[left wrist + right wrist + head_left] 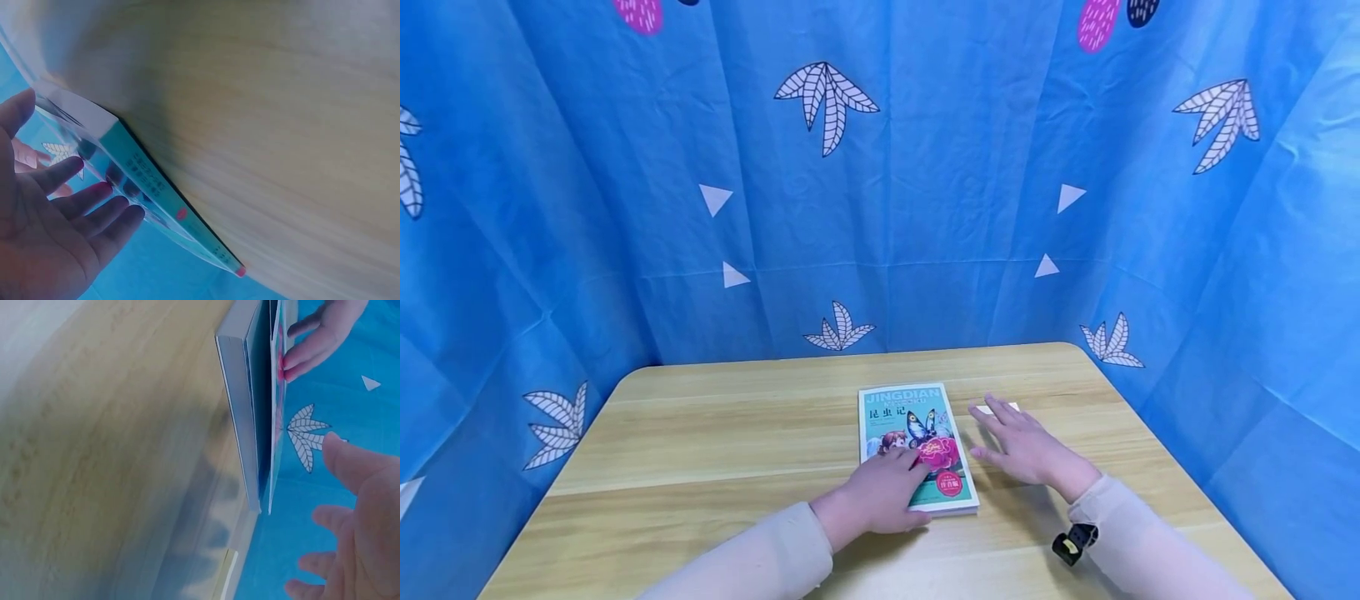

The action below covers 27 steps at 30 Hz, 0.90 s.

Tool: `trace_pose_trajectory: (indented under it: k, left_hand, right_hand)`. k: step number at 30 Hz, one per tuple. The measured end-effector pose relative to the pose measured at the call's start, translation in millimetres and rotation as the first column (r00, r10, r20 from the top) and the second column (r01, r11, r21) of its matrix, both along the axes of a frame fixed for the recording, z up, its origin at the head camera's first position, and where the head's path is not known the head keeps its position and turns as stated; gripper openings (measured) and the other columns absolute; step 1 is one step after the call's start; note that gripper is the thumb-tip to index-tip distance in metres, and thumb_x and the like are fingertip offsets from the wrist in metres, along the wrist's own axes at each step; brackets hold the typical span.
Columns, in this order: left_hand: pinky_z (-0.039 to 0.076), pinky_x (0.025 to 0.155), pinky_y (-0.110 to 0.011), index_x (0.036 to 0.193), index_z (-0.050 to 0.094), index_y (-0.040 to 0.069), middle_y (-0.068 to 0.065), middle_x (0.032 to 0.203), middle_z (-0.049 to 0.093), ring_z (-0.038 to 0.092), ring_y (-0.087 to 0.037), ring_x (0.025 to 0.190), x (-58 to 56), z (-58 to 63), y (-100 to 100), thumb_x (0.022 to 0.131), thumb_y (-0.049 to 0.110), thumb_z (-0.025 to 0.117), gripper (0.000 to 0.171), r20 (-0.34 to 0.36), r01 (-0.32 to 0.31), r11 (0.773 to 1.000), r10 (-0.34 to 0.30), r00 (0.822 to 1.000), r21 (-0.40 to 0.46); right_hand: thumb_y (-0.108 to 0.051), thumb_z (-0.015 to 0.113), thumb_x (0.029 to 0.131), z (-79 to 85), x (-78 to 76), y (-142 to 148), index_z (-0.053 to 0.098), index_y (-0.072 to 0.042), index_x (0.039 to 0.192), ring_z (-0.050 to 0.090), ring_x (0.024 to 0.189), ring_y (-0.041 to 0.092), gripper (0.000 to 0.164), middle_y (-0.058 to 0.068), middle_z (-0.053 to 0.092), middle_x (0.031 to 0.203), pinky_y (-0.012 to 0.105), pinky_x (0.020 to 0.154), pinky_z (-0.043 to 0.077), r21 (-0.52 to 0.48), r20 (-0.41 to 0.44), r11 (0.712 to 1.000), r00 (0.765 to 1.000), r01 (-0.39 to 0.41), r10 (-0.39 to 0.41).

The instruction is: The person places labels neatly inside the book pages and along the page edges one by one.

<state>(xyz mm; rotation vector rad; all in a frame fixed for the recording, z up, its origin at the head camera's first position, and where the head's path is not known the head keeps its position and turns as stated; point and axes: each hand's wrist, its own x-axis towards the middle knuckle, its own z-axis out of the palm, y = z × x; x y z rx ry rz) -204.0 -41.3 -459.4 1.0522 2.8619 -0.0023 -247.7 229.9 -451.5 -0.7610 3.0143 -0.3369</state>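
The teal paperback book (pixel 936 454) lies flat on the table (pixel 715 442), with its front cover upward. As I judge, the work is only at an early point: the book is not opened, although the right wrist view shows a narrow gap between the cover and the pages. Lifting or turning this cover is not yet done, nor is the small white flat item (pixel 228 575) beside the book picked up; its kind I cannot tell.

The left hand (pixel 887 492) rests palm down over the lower cover, its fingers slightly bent and apart, touching but not gripping. The right hand (pixel 1026 450) hovers near the white item, with fingers spread wide and holding nothing.
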Motion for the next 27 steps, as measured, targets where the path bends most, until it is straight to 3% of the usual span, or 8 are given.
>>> trace_pose_trajectory:
  k: [18, 27]
  left_hand:
    - [0.054, 0.094, -0.038, 0.14, 0.058, 0.017, -0.002, 0.133, 0.059, 0.057, -0.02, 0.119, 0.2, -7.0, 18.8, 0.081, 0.06, 0.074, 0.075, -0.119, 0.006, 0.997, -0.015, 0.993, -0.077]
    - [0.057, 0.083, -0.036, 0.125, 0.068, 0.017, 0.0, 0.119, 0.064, 0.06, -0.017, 0.105, 1.8, -3.4, 25.7, 0.08, 0.055, 0.078, 0.06, -0.128, 0.008, 0.997, -0.019, 0.992, -0.083]
  right_hand:
    - [-0.048, 0.057, 0.1, -7.3, -1.2, -4.1, 0.038, -0.011, 0.155, 0.032, 0.142, 0.046, 0.069, 0.022, 0.027, 0.161, 0.06, 0.113, 0.031, -0.059, 0.08, 0.998, 0.997, 0.016, -0.011]
    - [-0.05, 0.056, 0.1, -10.4, -3.0, -3.7, 0.037, -0.013, 0.156, 0.031, 0.143, 0.047, 0.07, 0.022, 0.025, 0.161, 0.061, 0.113, 0.031, -0.06, 0.098, 0.998, 0.995, 0.023, -0.017]
